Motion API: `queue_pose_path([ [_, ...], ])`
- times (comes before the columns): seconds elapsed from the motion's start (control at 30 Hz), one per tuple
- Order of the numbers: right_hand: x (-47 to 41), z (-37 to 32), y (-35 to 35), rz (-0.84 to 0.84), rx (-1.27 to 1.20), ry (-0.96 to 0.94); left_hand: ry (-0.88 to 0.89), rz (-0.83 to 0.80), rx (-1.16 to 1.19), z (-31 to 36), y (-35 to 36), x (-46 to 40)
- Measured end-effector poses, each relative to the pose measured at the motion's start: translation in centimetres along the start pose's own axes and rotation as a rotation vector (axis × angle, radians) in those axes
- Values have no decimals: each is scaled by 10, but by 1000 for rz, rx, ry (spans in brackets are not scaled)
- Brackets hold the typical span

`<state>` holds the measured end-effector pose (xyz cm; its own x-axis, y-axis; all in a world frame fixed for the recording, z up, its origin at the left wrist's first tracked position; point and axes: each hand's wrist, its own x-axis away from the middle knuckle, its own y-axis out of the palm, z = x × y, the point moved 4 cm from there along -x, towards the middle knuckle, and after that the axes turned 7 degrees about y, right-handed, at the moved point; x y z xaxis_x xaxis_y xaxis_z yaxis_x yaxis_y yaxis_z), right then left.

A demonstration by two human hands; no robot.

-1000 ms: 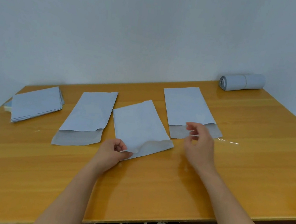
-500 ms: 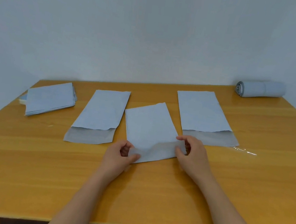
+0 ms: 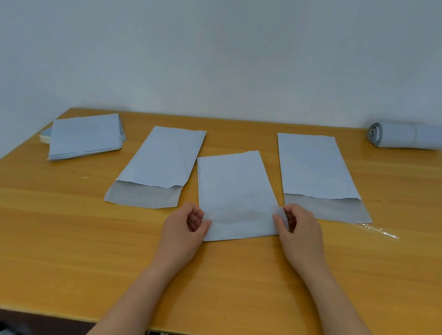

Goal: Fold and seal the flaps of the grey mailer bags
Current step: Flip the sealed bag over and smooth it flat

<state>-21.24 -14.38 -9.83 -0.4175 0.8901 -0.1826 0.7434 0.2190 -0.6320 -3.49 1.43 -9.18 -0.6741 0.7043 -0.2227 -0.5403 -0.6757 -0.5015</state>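
Three grey mailer bags lie in a row on the wooden table (image 3: 59,243). The middle bag (image 3: 233,189) lies slightly turned, its flap folded up over its near end. My left hand (image 3: 185,228) pinches the folded flap at its near left corner. At the right corner my right hand (image 3: 299,230) pinches the same flap. The left bag (image 3: 162,158) and the right bag (image 3: 315,164) lie flat with their darker flaps open toward me.
A stack of grey mailer bags (image 3: 85,135) sits at the far left of the table. A grey roll (image 3: 408,136) lies at the far right corner by the wall. A clear peeled strip (image 3: 379,229) lies right of the right bag.
My right hand came over from the right bag to the middle bag's right corner. Both hands folded its flap up, so the darker flap no longer shows.
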Motion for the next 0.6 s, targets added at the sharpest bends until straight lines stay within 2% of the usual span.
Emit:
queue_pose_path([
  [0.6, -1, 1, 5, 13, 115, -13, 103, -17, -179, 2, 7, 2],
])
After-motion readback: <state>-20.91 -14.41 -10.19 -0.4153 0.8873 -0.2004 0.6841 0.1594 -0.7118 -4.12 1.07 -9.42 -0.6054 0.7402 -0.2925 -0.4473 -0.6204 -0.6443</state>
